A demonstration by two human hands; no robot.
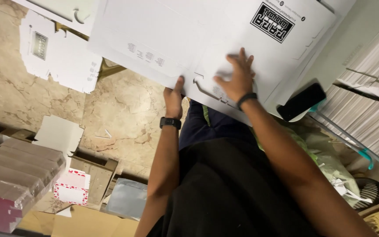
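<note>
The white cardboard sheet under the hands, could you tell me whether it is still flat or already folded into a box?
Flat: the white cardboard sheet lies spread out, die-cut slots showing, with no walls raised.

I see my right hand [237, 79] flat on the cardboard sheet [189, 39], my left hand [173, 97] gripping its near edge. A second sheet [62, 55] lies on the floor [123, 114] to the left; a phone [301, 102] sits right.

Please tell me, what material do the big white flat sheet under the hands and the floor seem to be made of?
The large white flat die-cut sheet looks like matte cardboard: thin edges, cut slots and fold lines show. The left hand grips its edge; the right hand presses on it. The beige veined floor appears to be polished stone or marble-look tile; which one is unclear.
</note>
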